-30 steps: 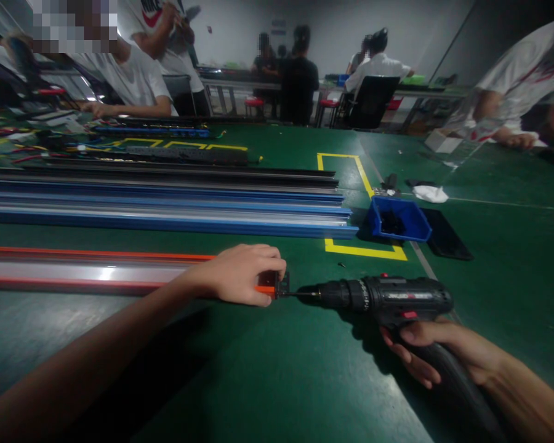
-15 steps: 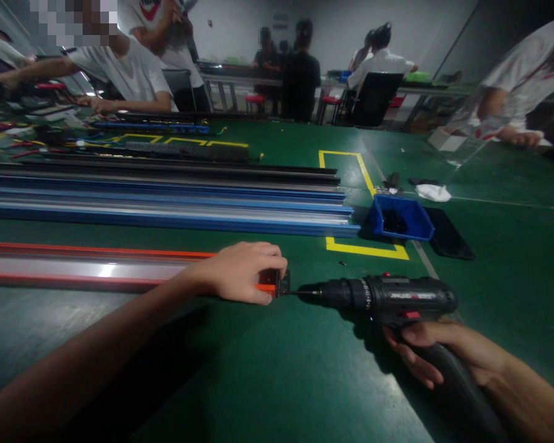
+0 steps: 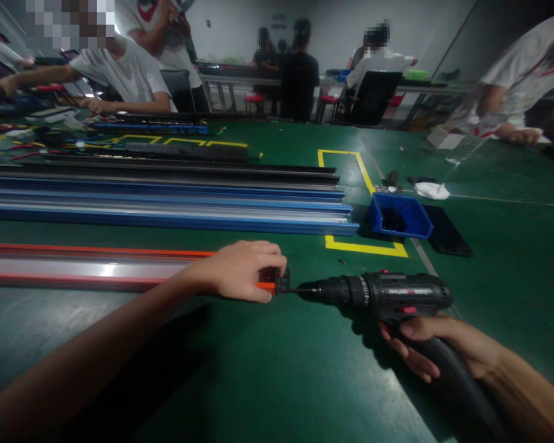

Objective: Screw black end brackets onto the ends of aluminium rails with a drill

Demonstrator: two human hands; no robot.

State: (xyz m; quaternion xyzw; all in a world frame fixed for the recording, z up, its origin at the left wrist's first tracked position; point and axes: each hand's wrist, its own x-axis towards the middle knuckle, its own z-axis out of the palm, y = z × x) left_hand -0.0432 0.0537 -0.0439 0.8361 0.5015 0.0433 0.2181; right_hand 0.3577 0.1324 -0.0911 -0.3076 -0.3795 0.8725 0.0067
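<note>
My left hand grips the right end of a long orange-edged metal profile lying on the green table. A small black end cap sits at that end, partly covered by my fingers. In my right hand is a black cordless drill, its fingers wrapped around the handle. The drill lies level, pointing left. Its long thin bit reaches the end cap near the lower edge; whether a screw sits at the tip is too small to tell.
Blue profiles and black profiles lie behind the orange one. To their right stands a blue bin holding black parts, beside a dark flat slab. A small screw lies nearby. Several people sit or stand around.
The drill and my right hand have shifted very slightly left and up in the view. My left hand stays on the profile end.
</note>
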